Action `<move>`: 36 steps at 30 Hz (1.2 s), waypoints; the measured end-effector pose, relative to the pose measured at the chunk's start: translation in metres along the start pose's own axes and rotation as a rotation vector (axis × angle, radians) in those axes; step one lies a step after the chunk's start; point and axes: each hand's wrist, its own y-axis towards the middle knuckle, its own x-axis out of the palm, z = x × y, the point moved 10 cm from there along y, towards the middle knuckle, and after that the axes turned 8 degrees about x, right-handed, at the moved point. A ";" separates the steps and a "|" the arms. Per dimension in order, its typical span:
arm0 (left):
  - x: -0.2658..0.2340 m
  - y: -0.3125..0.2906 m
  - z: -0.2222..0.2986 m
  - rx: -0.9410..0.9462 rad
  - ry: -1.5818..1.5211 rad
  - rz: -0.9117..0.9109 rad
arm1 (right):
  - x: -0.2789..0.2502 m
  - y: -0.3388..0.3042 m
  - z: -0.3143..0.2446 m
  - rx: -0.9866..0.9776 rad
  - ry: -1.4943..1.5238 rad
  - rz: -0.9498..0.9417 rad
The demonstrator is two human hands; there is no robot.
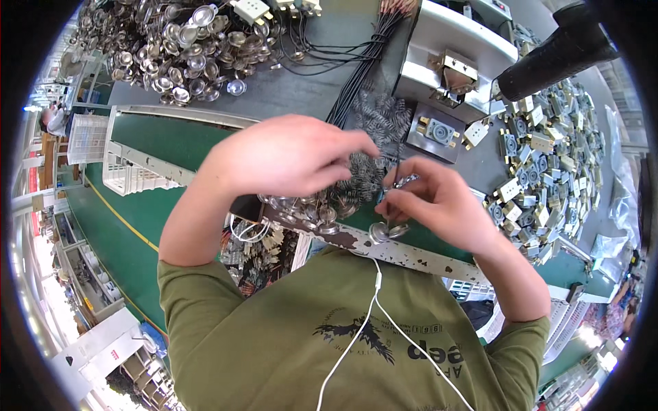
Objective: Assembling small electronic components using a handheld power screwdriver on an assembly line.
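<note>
Discs (388, 231) of shiny metal are pinched in the right hand (439, 202), low at the fingertips, just over the worn bench edge (411, 253). A thin black wire (397, 154) is also nipped between the fingers of that hand and is seen rising straight up from the grip toward the wire bundle (363, 61) farther off. The grip is narrow, closed on the small parts.

The left hand (288, 156) is held just beside the right, slightly higher, its fingers curled downward with the tips nearly meeting the right hand's. What is held under it cannot be told, since the palm is turned away; whether anything is gripped is not shown. Directly below it, a row of metal caps (301, 209) is laid along the bench edge.

Behind the grip, a heap of springs (377, 116) is spread on the grey top. To the right of the grip, brass terminals (541, 157) are scattered in a wide pile. Beyond the springs, a white fixture (456, 68) is set. Far up and left, a mound of metal cups (178, 48) is piled. White earphone cords (373, 308) are hung down a green shirt (274, 342), nearest the camera.
</note>
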 end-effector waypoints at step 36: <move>-0.038 0.092 0.026 0.307 0.258 0.485 | -0.089 -0.013 -0.020 -0.522 -1.035 0.745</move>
